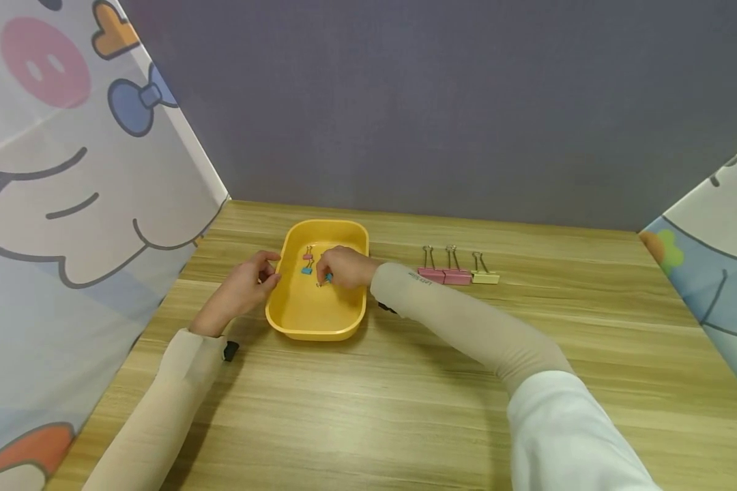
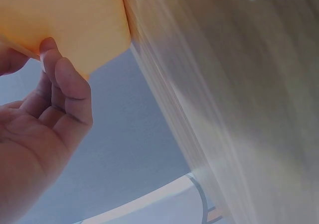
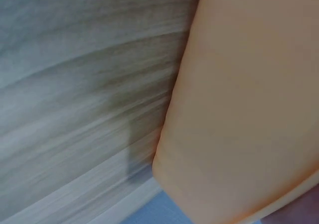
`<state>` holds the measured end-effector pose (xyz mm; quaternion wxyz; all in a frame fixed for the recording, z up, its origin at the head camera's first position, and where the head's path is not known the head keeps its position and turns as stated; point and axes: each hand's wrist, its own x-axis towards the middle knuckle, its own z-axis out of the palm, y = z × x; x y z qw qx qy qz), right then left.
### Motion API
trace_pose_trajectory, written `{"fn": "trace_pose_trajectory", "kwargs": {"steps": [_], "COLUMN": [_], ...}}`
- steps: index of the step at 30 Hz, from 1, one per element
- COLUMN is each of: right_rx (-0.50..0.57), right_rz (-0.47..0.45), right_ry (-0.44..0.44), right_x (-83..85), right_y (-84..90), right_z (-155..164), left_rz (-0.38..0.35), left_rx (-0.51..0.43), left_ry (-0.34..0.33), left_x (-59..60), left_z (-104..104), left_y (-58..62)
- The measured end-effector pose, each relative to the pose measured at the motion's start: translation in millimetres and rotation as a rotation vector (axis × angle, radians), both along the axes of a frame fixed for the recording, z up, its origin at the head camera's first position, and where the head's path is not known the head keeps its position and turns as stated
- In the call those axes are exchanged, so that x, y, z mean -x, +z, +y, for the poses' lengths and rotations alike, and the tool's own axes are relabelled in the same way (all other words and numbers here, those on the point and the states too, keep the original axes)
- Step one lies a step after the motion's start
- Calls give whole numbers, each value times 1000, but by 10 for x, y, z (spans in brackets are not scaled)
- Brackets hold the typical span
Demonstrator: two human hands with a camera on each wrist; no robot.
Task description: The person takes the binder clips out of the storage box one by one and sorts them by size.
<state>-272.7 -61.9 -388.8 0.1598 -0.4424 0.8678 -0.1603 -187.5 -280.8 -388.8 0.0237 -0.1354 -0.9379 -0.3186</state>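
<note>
A yellow plastic tray (image 1: 316,335) lies on the wooden table. My left hand (image 1: 242,288) holds its left rim; in the left wrist view, the fingers (image 2: 72,79) bend against the outer wall with the thumb across the rim. Reaching over the right rim, my right hand (image 1: 347,267) pinches a small blue binder clip (image 1: 328,277) inside the tray, its fingers partly hiding the clip. Left of those fingers, a small pink binder clip (image 1: 308,257) and another blue binder clip (image 1: 307,271) lie on the tray floor. The right wrist view mostly shows the tray's outer wall (image 3: 239,104).
Right of the tray, two larger pink binder clips (image 1: 444,276) and one yellow binder clip (image 1: 485,277) stand in a row, handles toward the back. A grey partition (image 1: 442,116) rises behind the table (image 1: 356,416). Cartoon-printed cloth (image 1: 98,204) borders the left side.
</note>
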Motion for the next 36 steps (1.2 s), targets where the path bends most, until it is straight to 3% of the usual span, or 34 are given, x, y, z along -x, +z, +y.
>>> {"fn": "trace_pose_trajectory", "kwargs": {"steps": [9, 30, 36], "right_rx": [-31, -2, 0], "right_rz": [33, -17, 39], "right_ry": [-13, 23, 33], "right_x": [-8, -15, -17], "right_y": [1, -21, -47], "right_z": [-10, -10, -17], "left_rz": [-13, 0, -1], "left_rx": [2, 5, 10], "left_ry": [2, 0, 3], "left_x": [-9, -22, -18], "left_z": [14, 22, 14], "left_y": [21, 24, 15]}}
